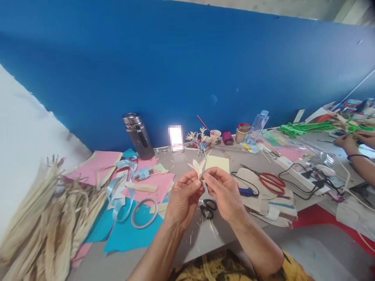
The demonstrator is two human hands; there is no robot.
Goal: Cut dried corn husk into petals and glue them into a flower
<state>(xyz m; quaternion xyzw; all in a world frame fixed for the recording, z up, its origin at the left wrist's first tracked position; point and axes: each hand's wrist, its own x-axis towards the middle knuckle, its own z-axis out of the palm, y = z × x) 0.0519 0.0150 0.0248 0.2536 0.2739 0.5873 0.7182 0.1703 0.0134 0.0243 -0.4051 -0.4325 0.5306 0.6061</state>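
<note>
Lots of dry husks lie well off to the L of the L hand. A tall dark flask stands past that hand, nr the wall. A tape roll lies just L of it, on colored paper. The L hand pinches the low end of a pale flower, which sticks up b/w both hands. Black scissors lie b/w the wrists. The R hand pinches the flower's low end too, finger & thumb closed. Red scissors lie to its R.
</note>
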